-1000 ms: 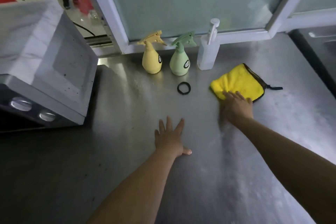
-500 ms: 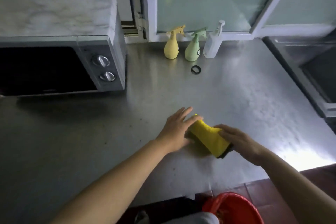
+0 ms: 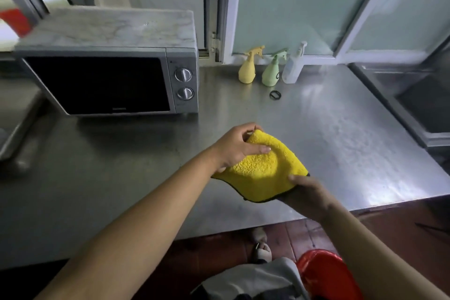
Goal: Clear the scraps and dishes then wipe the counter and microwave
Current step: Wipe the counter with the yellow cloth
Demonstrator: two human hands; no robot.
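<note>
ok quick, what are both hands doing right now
Left hand: fingers and thumb curled round the far edge of the yellow cloth, gripping it.
Right hand: gripping the cloth's near corner, thumb on top.

Yellow cloth (image 3: pixel 261 170) prob. lifted above counter (image 3: pixel 341 143).

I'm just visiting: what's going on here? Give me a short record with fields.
activity: a person holds a yellow cloth above a steel counter
left hand: grips the cloth's far corner
right hand: grips its near edge
microwave: on the counter, left, door closed
by the window: yellow spray bottle, green spray bottle, clear pump bottle, black ring
</note>
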